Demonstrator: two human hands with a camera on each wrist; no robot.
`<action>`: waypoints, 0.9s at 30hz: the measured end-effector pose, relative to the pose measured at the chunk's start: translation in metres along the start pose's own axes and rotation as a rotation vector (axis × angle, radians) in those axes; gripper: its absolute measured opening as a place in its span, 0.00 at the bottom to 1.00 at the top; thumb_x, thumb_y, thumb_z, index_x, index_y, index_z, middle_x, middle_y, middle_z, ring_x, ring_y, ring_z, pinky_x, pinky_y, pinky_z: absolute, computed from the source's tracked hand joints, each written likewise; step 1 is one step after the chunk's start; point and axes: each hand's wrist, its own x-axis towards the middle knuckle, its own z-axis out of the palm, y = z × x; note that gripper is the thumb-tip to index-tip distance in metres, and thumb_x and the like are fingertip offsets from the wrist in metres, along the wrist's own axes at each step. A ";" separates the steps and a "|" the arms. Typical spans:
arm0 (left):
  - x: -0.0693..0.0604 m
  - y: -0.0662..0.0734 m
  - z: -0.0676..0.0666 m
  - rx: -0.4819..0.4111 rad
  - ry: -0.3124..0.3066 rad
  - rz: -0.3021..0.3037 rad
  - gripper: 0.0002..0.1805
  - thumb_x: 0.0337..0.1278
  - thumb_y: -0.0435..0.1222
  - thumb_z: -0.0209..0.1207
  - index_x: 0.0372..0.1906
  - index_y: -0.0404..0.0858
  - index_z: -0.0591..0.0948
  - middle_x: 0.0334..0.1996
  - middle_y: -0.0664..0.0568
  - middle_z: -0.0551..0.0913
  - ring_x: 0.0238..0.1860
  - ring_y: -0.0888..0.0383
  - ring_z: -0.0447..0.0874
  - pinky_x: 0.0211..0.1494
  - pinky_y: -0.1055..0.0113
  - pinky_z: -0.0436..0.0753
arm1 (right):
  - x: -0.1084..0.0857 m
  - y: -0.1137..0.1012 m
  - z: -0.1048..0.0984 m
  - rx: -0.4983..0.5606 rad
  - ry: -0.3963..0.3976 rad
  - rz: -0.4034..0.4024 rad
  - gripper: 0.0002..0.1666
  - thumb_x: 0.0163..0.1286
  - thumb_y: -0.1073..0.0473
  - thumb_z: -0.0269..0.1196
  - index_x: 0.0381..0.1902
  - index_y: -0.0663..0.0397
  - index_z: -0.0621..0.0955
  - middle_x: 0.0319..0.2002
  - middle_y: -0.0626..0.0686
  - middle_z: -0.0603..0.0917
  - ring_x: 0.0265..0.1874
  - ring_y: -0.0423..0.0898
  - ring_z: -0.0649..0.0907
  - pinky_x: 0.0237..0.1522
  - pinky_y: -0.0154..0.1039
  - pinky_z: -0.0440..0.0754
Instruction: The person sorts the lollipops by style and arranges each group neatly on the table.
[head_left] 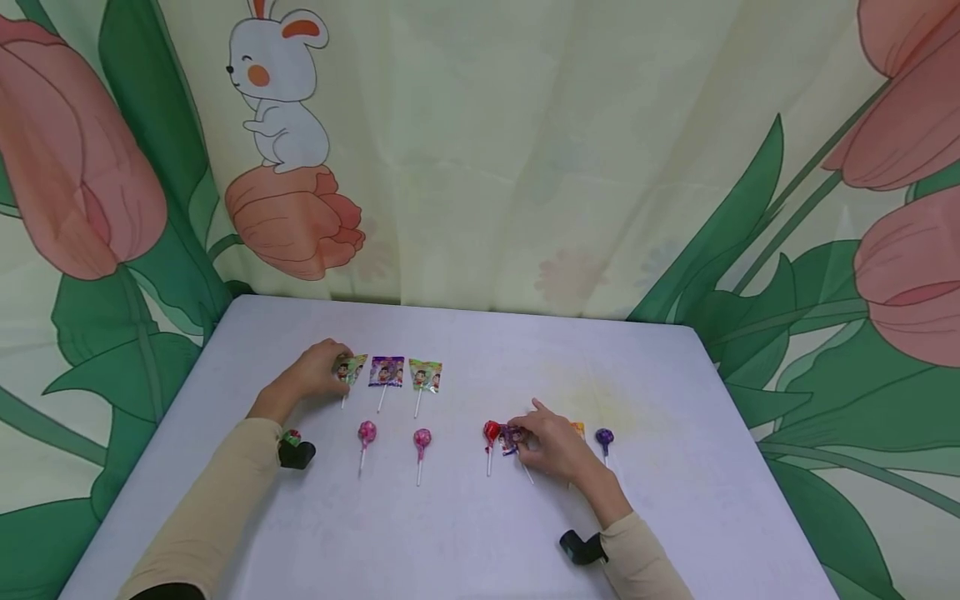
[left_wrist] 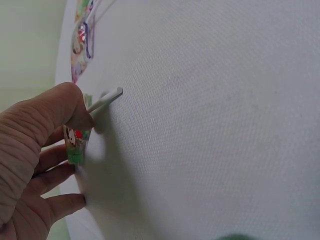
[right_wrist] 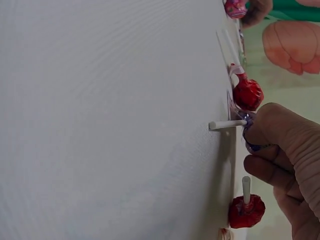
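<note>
At the back left, my left hand [head_left: 318, 369] pinches a lollipop in a green flat wrapper [head_left: 352, 367]. Its white stick [left_wrist: 106, 100] sticks out past the thumb in the left wrist view. Beside it lie a purple-wrapped lollipop [head_left: 387, 372] and another green-wrapped lollipop [head_left: 426, 375]. Right of centre, my right hand [head_left: 558, 447] pinches a purple-wrapped lollipop [head_left: 509, 437] between thumb and fingers, its stick [right_wrist: 227, 124] pointing toward the near side. Just left of that hand is a red round lollipop [head_left: 491, 432]; a second red lollipop [right_wrist: 246, 212] shows below it in the right wrist view.
Two pink round lollipops [head_left: 367, 432] lie in a front row on the white table [head_left: 450, 533]. A dark purple lollipop [head_left: 604, 437] lies right of the right hand, which partly hides an orange wrapper [head_left: 578, 427]. A printed curtain [head_left: 480, 167] hangs behind the table.
</note>
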 end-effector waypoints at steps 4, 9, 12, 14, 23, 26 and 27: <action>0.001 -0.001 0.001 0.004 0.002 0.000 0.34 0.47 0.36 0.76 0.60 0.25 0.77 0.54 0.33 0.77 0.56 0.37 0.76 0.65 0.40 0.75 | -0.001 0.001 -0.001 0.083 0.005 0.053 0.23 0.56 0.70 0.71 0.52 0.56 0.88 0.41 0.49 0.89 0.71 0.63 0.72 0.68 0.55 0.73; 0.002 -0.002 0.003 0.001 0.000 -0.005 0.34 0.48 0.36 0.76 0.60 0.26 0.77 0.55 0.32 0.77 0.57 0.36 0.76 0.67 0.40 0.74 | -0.001 0.002 -0.005 0.159 0.012 0.078 0.23 0.57 0.70 0.71 0.53 0.54 0.88 0.30 0.42 0.85 0.68 0.63 0.75 0.69 0.57 0.71; 0.002 -0.003 0.002 0.001 0.000 -0.010 0.34 0.48 0.36 0.76 0.60 0.26 0.77 0.56 0.32 0.77 0.58 0.36 0.75 0.67 0.40 0.73 | 0.000 0.002 -0.007 0.183 0.031 0.074 0.23 0.58 0.70 0.72 0.53 0.54 0.88 0.28 0.41 0.84 0.67 0.64 0.76 0.67 0.57 0.73; 0.001 -0.002 0.001 0.000 0.002 -0.011 0.34 0.48 0.36 0.76 0.60 0.26 0.77 0.56 0.32 0.77 0.58 0.36 0.75 0.67 0.39 0.73 | 0.002 0.003 -0.009 0.187 0.052 0.062 0.23 0.58 0.69 0.72 0.53 0.53 0.88 0.28 0.40 0.84 0.63 0.63 0.80 0.67 0.58 0.73; 0.000 -0.002 0.000 0.001 -0.001 -0.011 0.35 0.47 0.36 0.76 0.60 0.26 0.77 0.55 0.33 0.77 0.57 0.37 0.76 0.66 0.39 0.74 | 0.014 0.006 -0.017 0.215 0.189 -0.003 0.21 0.57 0.71 0.73 0.50 0.57 0.88 0.26 0.42 0.85 0.33 0.39 0.87 0.70 0.62 0.67; 0.000 -0.001 0.000 0.001 -0.001 -0.008 0.35 0.46 0.36 0.76 0.60 0.27 0.77 0.54 0.33 0.77 0.57 0.37 0.76 0.66 0.40 0.74 | 0.018 0.006 -0.018 0.231 0.197 0.007 0.21 0.57 0.71 0.73 0.51 0.58 0.88 0.27 0.42 0.85 0.36 0.43 0.88 0.71 0.63 0.66; 0.001 -0.001 0.000 0.002 -0.001 -0.006 0.34 0.46 0.36 0.76 0.60 0.27 0.78 0.54 0.33 0.78 0.57 0.37 0.76 0.66 0.40 0.74 | 0.020 0.005 -0.018 0.236 0.200 0.011 0.21 0.58 0.70 0.73 0.51 0.58 0.88 0.27 0.42 0.85 0.39 0.47 0.89 0.71 0.63 0.66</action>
